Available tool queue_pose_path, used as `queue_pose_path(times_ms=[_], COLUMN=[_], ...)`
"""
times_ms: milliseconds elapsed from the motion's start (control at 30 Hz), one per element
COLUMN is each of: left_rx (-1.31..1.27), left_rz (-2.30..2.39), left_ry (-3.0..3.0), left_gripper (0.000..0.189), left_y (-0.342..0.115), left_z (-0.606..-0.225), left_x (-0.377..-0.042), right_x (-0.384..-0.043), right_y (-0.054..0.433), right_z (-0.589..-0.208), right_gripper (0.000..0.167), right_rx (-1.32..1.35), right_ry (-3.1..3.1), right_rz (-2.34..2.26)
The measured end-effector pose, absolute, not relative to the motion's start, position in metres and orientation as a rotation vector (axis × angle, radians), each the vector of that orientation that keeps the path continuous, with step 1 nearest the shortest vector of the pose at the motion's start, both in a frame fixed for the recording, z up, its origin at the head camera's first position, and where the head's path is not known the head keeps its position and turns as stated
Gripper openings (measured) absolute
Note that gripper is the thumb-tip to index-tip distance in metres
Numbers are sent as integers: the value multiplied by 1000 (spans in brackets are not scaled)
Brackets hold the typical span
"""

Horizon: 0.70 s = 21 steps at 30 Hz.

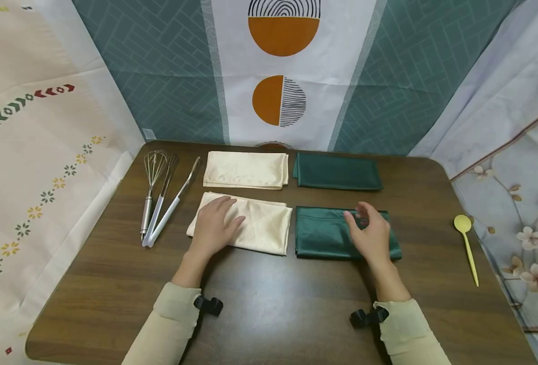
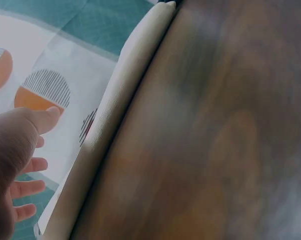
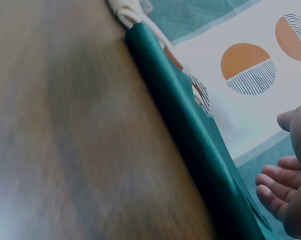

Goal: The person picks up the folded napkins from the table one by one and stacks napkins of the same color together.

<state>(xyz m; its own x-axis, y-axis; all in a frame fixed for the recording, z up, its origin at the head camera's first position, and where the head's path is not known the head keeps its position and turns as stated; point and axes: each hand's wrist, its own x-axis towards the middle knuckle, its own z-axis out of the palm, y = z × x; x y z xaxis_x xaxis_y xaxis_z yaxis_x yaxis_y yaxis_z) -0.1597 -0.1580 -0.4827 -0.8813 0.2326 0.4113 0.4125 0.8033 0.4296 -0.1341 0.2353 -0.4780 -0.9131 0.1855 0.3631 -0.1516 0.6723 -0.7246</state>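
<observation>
Nearer green cloth [image 1: 321, 233] lies under the right hand [image 1: 371, 234], nearer cream cloth [image 1: 266, 227] under the left hand [image 1: 213, 227] — long axes crosswise, stretching mostly inward from loose fingers — thumbs apart, nothing gripped.

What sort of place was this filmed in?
Probably a staged tabletop set-up indoors, rather than a working kitchen: patterned sheets screen three sides of a wooden table, where folded cloths, a whisk and a yellow spoon are laid out.
</observation>
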Motion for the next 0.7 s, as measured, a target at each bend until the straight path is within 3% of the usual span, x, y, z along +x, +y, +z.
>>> queue_pose_path(times_ms=[267,700], left_rx=[-443,-361], left_rz=[-816,-953], left_ry=[-2667,-2690], left_gripper=[48,48], left_y=[-171,-188], left_z=[-485,-490], left_x=[-160,-161], right_x=[-140,-154], right_y=[222,192], right_z=[-472,-466], right_gripper=[48,52], right_rx=[-171,-75], right_ry=[-2543,-2603], right_rz=[1378,1538])
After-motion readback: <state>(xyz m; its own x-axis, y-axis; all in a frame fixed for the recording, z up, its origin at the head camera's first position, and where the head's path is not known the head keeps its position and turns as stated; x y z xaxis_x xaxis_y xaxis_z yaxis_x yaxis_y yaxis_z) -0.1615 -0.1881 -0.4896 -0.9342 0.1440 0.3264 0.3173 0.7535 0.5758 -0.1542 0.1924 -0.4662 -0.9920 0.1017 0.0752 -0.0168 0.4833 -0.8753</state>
